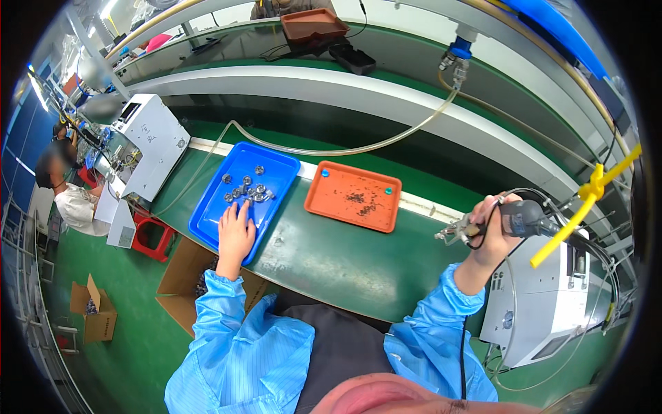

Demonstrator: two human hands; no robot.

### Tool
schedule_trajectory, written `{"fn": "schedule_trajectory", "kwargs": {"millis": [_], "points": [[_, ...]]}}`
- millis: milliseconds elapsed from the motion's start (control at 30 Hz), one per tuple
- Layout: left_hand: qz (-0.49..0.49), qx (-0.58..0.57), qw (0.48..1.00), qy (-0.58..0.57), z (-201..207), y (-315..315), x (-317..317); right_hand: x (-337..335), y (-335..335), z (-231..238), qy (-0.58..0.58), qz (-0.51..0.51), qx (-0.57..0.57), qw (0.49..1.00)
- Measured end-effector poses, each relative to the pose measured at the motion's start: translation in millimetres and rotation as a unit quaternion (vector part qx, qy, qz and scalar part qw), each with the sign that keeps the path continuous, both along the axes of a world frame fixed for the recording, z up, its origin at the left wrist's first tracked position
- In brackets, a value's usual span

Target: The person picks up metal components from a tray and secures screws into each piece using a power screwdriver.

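Left hand [236, 233] lies flat, fingers spread, inside the blue tray [207, 214], holding nothing. The cluster of small metal parts [247, 189] sits just beyond its fingertips, near but apart as far as I can tell; a couple of strays lie further toward the tray's far rim. Nothing between fingers and parts.

Right hand [493, 231] is fisted around the electric screwdriver [514, 219], held off the bench, with its metal nose [449, 234] pointing back toward the left hand. Cables and hose loop off the tool's rear, past the yellow clip arm [586, 207] to that hand's outer side.

Between the two hands: orange tray [327, 200] with dark specks, likely screws, plus two blue dots at its far corners. It sits just beside the blue tray on the green bench [331, 255].

White control box [545, 310] below the right hand. Another white machine [148, 148] beyond the left hand. Clear hose [345, 148] runs behind both trays. Open cardboard box [186, 283] on the floor below the left hand.
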State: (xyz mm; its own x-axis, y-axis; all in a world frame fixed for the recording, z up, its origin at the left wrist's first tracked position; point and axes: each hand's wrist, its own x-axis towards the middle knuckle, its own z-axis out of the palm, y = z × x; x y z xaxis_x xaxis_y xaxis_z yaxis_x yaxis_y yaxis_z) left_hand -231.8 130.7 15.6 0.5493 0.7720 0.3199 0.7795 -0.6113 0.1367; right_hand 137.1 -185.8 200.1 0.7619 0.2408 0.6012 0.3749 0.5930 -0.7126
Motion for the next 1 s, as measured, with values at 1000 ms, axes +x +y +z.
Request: {"fn": "schedule_trajectory", "kwargs": {"millis": [1000], "points": [[-0.690,0.001,0.527,-0.496,346.5,-151.5,63.1,33.6,-15.4,-16.3,-0.040,0.003,-0.005,0.999]]}}
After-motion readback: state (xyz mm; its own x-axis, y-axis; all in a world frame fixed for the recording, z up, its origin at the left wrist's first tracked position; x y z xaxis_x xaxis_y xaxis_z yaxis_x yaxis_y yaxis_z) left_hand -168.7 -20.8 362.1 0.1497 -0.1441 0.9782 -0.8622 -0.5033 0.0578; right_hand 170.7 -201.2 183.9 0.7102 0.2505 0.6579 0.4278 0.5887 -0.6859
